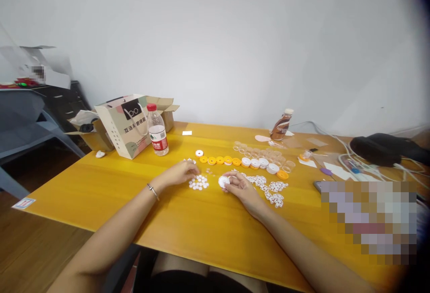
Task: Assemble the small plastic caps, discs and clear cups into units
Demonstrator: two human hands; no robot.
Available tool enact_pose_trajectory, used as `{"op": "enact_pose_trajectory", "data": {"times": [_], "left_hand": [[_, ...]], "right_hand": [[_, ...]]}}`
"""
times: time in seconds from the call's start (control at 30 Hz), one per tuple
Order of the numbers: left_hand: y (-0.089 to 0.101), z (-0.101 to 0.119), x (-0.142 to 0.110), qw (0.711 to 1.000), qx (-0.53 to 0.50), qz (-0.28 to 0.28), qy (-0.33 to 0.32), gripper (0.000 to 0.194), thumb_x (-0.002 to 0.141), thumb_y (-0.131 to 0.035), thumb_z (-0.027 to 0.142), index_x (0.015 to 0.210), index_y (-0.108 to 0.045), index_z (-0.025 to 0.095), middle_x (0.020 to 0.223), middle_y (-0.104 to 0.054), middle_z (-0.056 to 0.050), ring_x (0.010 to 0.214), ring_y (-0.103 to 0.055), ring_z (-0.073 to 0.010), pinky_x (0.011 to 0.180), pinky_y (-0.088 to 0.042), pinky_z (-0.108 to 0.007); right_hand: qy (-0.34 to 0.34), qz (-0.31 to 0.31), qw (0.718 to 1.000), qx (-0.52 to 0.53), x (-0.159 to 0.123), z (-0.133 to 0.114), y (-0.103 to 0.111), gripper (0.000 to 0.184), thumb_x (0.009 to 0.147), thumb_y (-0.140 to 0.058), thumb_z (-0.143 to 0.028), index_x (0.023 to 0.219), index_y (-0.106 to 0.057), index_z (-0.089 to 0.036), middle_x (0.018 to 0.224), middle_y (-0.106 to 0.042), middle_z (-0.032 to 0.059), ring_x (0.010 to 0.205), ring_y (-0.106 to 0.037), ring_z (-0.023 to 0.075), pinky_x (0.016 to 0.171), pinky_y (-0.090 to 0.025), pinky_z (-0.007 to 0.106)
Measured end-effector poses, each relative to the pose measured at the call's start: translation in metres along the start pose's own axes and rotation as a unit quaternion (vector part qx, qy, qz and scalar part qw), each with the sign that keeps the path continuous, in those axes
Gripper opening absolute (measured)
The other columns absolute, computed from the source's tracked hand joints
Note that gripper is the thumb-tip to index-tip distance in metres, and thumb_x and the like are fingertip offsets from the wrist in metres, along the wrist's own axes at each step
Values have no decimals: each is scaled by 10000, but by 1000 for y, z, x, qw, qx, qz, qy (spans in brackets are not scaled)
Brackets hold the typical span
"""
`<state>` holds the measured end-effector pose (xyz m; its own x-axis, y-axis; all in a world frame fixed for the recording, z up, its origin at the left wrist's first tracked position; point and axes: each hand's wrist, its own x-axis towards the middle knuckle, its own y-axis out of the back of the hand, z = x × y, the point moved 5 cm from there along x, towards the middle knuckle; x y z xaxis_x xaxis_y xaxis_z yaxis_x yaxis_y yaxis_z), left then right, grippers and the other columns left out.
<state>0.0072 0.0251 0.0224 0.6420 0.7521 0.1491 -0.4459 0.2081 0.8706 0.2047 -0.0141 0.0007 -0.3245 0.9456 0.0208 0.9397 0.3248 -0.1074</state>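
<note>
White pieces (199, 178) too small for detail; forearms (119, 228) cut off.

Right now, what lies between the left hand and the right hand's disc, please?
The head view shows small white pieces and a few tiny clear bits there.

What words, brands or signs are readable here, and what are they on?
"互连" and "眼镜": front of the paper bag; the character between them is unclear, and the line's end is partly hidden.
"山泉": red label of the clear bottle; the rest can't be made out.
"NESCAFÉ": brown bottle, slightly blurred.
Too small or blurred: the bag's side print and the corner sticker.
</note>
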Motion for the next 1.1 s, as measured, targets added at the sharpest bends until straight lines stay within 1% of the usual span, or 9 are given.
{"op": "enact_pose_trajectory", "data": {"times": [0.13, 0.3, 0.43, 0.53, 0.63, 0.7, 0.77, 0.97, 1.1], "left_hand": [[-4, 4, 3, 1000, 12, -13, -14, 153, 787, -512, 219, 868, -631, 168, 867, -637, -44, 799, -554, -134, 754, -388, -222], [-5, 2, 4, 999, 39, -7, -4, 143, 773, -532, 250, 800, -643, 164, 802, -631, -39, 737, -548, -126, 711, -387, -215], [-2, 5, 2, 1000, -6, -7, 17, 158, 759, -540, 272, 764, -625, 139, 758, -626, -35, 691, -544, -117, 685, -399, -213], [-2, 17, 1, 997, -76, 1, 18, 186, 766, -530, 298, 778, -610, 131, 763, -624, -33, 690, -549, -115, 668, -411, -214], [-4, 39, 2, 991, -129, 37, -7, 203, 776, -523, 323, 795, -604, 138, 763, -607, -27, 702, -545, -113, 671, -417, -218], [-7, 53, 4, 988, -135, 68, -25, 194, 779, -525, 320, 791, -609, 146, 784, -589, -27, 732, -538, -114, 699, -414, -227], [-10, 61, 5, 987, -126, 89, -34, 172, 779, -528, 302, 780, -612, 152, 819, -572, -33, 770, -529, -119, 730, -408, -238], [-18, 65, 5, 990, -102, 92, -30, 146, 778, -533, 277, 769, -611, 154, 837, -542, -35, 783, -515, -121, 734, -409, -242], [-19, 66, 5, 990, -98, 98, -22, 122, 769, -540, 255, 756, -601, 149, 837, -543, -33, 763, -514, -118, 716, -411, -237]], "right_hand": [[-10, -14, 1000, -6, 1, 3, 0, 282, 662, -637, -297, 891, -493, -218, 750, -603, -15, 638, -561, 111, 698, -424, 275], [-12, -16, 1000, -21, 2, 4, 0, 299, 653, -637, -312, 899, -492, -219, 771, -611, -8, 665, -571, 125, 718, -433, 297], [-6, -20, 999, -29, 1, 4, -1, 307, 651, -634, -323, 904, -494, -221, 766, -610, -8, 679, -574, 129, 719, -440, 304], [5, -32, 998, -46, 1, 6, -4, 300, 654, -638, -315, 905, -507, -218, 742, -604, -13, 675, -570, 124, 720, -439, 301], [15, -47, 997, -67, 1, 8, -8, 292, 649, -648, -313, 894, -523, -212, 746, -604, -8, 690, -574, 130, 723, -438, 301], [22, -59, 996, -69, 1, 9, -12, 287, 646, -653, -315, 881, -528, -209, 740, -599, -10, 691, -575, 131, 719, -438, 300], [25, -66, 995, -66, 1, 10, -14, 278, 648, -653, -316, 872, -526, -209, 727, -593, -16, 685, -573, 127, 718, -436, 296], [20, -70, 995, -73, 0, 12, -15, 273, 669, -636, -301, 888, -505, -205, 726, -582, -19, 682, -565, 118, 708, -421, 280], [26, -66, 995, -77, -1, 14, -15, 317, 668, -635, -306, 919, -464, -213, 690, -574, -32, 655, -560, 118, 681, -420, 278]]}}
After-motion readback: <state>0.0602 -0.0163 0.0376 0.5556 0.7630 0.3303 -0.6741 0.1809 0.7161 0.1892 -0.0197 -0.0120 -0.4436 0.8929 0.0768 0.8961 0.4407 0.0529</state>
